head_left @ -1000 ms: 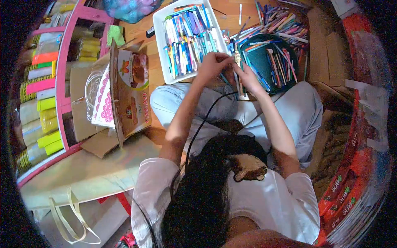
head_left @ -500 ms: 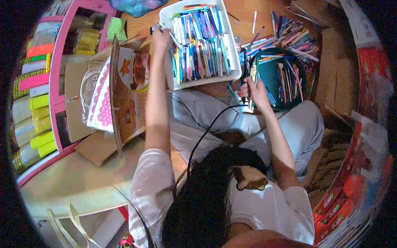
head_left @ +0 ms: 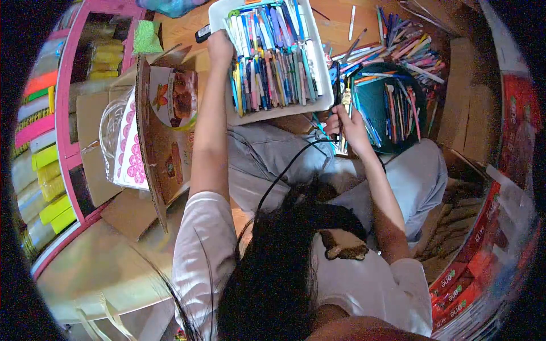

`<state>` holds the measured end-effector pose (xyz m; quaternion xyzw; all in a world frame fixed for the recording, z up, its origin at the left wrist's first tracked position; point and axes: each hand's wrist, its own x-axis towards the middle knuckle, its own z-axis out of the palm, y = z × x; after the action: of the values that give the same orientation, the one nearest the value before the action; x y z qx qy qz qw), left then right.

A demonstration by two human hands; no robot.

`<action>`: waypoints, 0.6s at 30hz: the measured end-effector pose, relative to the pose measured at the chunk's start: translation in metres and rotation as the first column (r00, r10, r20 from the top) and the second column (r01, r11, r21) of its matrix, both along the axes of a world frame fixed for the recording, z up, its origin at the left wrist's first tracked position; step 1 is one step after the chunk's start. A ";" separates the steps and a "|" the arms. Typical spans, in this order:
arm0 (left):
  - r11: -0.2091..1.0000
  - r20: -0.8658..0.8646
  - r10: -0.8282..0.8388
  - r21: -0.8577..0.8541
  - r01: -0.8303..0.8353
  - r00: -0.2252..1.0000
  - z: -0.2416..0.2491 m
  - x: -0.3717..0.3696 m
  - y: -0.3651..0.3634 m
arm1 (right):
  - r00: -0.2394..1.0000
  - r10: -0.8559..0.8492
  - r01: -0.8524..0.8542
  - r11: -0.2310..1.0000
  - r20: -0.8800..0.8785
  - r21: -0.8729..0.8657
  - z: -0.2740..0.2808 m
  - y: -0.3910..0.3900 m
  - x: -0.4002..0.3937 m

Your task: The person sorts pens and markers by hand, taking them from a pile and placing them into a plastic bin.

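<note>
My left hand [head_left: 220, 50] is at the left rim of a white plastic tray [head_left: 278, 115]; its fingers look curled, and what they hold, if anything, is hidden. Rows of pens and markers [head_left: 273, 62] fill the tray. Beside that hand, outside the tray, lies a small black object [head_left: 203, 34]. My right hand [head_left: 348, 126] is closed around a few upright pens [head_left: 346, 96], one with a pale decorated top. Just right of it is a dark green round container [head_left: 372, 99] with more pens inside.
A loose heap of pens [head_left: 412, 48] covers the floor behind the round container. An open cardboard box [head_left: 162, 153] stands left, near a pink-framed shelf [head_left: 71, 142]. A black cable [head_left: 278, 179] crosses my lap. Red packages [head_left: 455, 292] line the right side.
My left hand has drawn back slightly toward the tray's left rim, and the white pen seen at its fingers no longer sticks out from them. The right hand keeps its hold. The view has shifted slightly.
</note>
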<state>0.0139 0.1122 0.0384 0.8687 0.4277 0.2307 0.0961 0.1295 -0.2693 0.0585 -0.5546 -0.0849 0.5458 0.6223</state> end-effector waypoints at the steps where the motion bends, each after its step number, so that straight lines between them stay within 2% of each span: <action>1: 0.999 0.044 -0.013 0.038 0.012 0.999 0.011 -0.001 -0.012 | 1.000 0.005 -0.005 1.000 0.010 0.012 -0.002 -0.001 0.001; 2: 0.997 0.085 -0.032 0.075 0.025 0.996 0.022 -0.001 -0.025 | 1.000 0.006 -0.006 1.000 0.017 0.022 -0.002 -0.002 0.001; 3: 0.993 0.080 0.064 -0.099 -0.056 0.995 0.039 0.000 -0.045 | 1.000 0.022 -0.022 1.000 0.022 -0.011 0.005 -0.002 0.000; 4: 0.980 0.141 -0.012 -0.194 0.040 0.990 0.051 0.003 -0.067 | 0.998 0.059 -0.058 0.995 -0.003 0.081 -0.013 -0.006 0.004; 6: 0.908 0.276 -0.136 -0.350 0.232 0.951 0.068 0.007 -0.110 | 0.991 0.087 -0.085 0.996 0.101 -0.020 0.010 -0.004 0.000; 8: 0.717 0.309 -0.348 -0.520 0.463 0.885 0.074 0.007 -0.159 | 0.984 0.118 -0.126 0.991 0.130 0.055 0.014 -0.005 -0.003; 10: 0.493 0.347 -0.358 -0.718 0.491 0.867 0.074 0.015 -0.208 | 0.967 0.159 -0.181 0.979 0.199 0.095 0.013 -0.005 -0.003; 12: 0.507 0.255 -0.434 -0.724 0.468 0.864 0.085 0.020 -0.241 | 0.939 0.190 -0.227 0.968 0.285 0.103 0.006 -0.006 -0.005; 14: 0.482 0.210 -0.436 -0.767 0.424 0.875 0.081 0.023 -0.246 | 0.922 0.192 -0.245 0.962 0.337 0.121 0.003 -0.008 -0.006; 18: 0.403 0.234 -0.392 -0.826 0.395 0.890 0.092 0.019 -0.238 | 0.944 0.213 -0.246 0.964 0.252 0.106 0.006 -0.005 -0.006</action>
<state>0.0327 -0.1262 0.1304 0.7803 0.2679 -0.0391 0.5638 0.1231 -0.2743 0.0650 -0.5587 -0.2602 0.5368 0.5761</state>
